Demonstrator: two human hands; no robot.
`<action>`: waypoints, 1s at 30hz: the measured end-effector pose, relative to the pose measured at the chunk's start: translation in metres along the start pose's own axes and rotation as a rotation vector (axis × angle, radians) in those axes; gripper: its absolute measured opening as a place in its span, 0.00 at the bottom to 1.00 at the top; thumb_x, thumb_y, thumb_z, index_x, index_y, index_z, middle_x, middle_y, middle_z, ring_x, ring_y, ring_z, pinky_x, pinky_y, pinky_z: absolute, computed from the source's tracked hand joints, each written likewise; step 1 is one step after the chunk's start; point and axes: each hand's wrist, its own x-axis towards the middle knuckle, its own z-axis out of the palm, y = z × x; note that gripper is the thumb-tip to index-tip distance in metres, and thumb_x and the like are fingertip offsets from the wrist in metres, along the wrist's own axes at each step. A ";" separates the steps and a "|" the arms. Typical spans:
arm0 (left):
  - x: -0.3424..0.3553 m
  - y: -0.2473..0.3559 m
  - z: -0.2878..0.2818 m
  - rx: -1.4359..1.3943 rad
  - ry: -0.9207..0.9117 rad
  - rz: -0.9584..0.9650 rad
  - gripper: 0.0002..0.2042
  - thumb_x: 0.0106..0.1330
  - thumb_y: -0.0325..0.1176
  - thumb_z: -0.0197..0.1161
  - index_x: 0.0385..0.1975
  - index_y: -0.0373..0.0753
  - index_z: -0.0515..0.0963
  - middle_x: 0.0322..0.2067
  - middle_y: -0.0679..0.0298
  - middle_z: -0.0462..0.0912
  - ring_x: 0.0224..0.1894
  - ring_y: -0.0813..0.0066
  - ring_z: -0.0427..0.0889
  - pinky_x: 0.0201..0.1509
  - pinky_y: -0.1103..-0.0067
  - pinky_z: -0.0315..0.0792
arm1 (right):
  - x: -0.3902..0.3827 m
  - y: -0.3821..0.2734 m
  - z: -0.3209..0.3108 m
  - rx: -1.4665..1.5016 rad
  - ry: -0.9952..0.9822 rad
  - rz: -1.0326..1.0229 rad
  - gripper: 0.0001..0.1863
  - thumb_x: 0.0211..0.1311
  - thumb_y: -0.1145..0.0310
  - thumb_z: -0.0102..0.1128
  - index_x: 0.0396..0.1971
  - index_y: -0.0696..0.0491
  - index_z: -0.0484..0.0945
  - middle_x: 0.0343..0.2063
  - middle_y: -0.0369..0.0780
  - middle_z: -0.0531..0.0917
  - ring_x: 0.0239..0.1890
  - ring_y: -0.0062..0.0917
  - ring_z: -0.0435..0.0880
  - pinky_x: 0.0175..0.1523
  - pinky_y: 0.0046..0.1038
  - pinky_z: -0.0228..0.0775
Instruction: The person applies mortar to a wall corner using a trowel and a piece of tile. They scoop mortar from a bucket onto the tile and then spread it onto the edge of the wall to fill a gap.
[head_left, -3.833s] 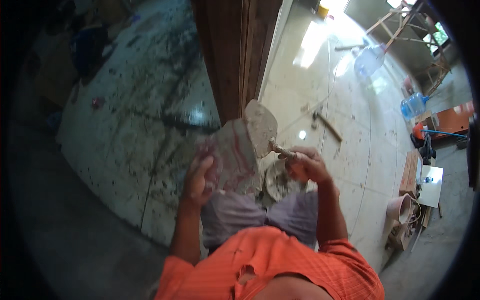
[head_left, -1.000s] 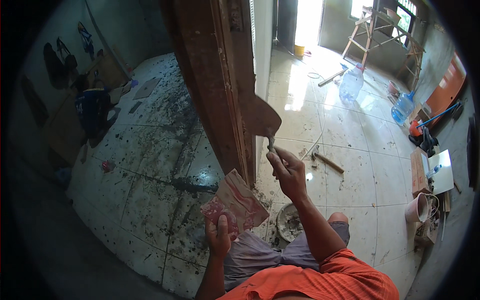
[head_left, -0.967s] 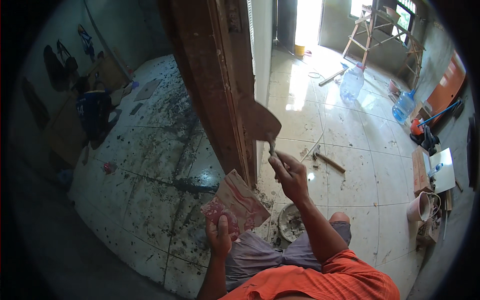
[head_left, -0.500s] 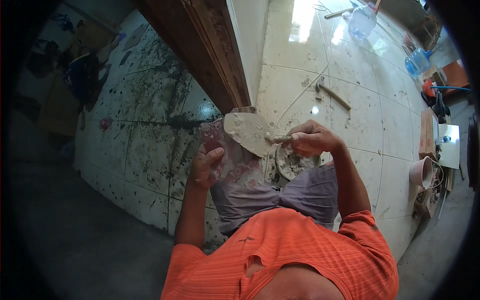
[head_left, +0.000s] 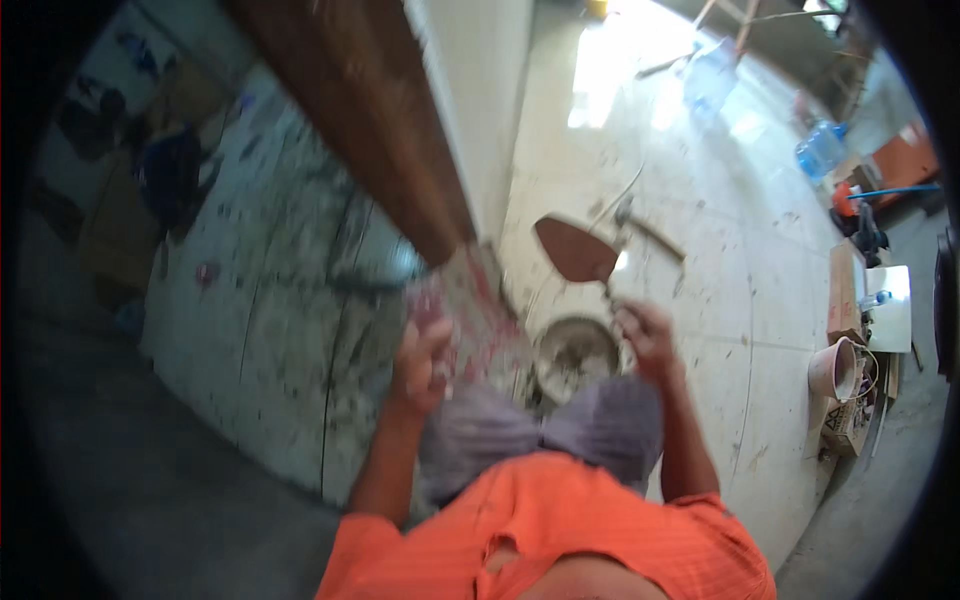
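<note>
— Where is the left hand?
— At the board's left side, pinching it with the thumb on the upper face. Blur hides the exact fingertips.
— And the board itself?
— It is held above the floor, tilted, in front of the shorts. It is smeared pink and grey. Its top corner is close to the foot of the door frame; I cannot tell whether they touch.
— The right hand?
— Well apart from the left, fingers curled round the trowel's handle. The blade points up and left, clear of the board, a brown face showing.
— What lies near it?
— The bowl is on the floor, between board and right hand, with grey lumps inside. The hammer lies beyond the trowel.
— Farther off?
— Toward the floor's right edge, a pink bucket; nearer its far right corner, a blue jug.
</note>
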 end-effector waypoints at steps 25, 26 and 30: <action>-0.038 0.085 0.076 0.252 0.537 0.727 0.20 0.74 0.28 0.59 0.61 0.32 0.63 0.53 0.57 0.76 0.52 0.71 0.78 0.57 0.72 0.74 | -0.061 -0.059 0.011 -0.576 0.382 -0.629 0.19 0.52 0.74 0.73 0.46 0.48 0.85 0.38 0.37 0.81 0.39 0.34 0.81 0.43 0.36 0.75; -0.043 0.086 0.082 0.252 0.546 0.728 0.20 0.74 0.28 0.59 0.61 0.32 0.63 0.53 0.57 0.76 0.52 0.71 0.78 0.57 0.72 0.74 | -0.058 -0.065 0.013 -0.590 0.388 -0.655 0.18 0.52 0.73 0.75 0.45 0.51 0.85 0.40 0.40 0.81 0.40 0.36 0.81 0.44 0.37 0.76; -0.056 0.082 0.100 0.303 0.528 0.903 0.19 0.73 0.26 0.58 0.60 0.28 0.64 0.52 0.56 0.78 0.51 0.74 0.79 0.54 0.74 0.75 | -0.036 -0.086 0.024 -0.630 0.488 -0.688 0.19 0.54 0.68 0.75 0.48 0.47 0.84 0.39 0.38 0.80 0.39 0.34 0.81 0.42 0.36 0.75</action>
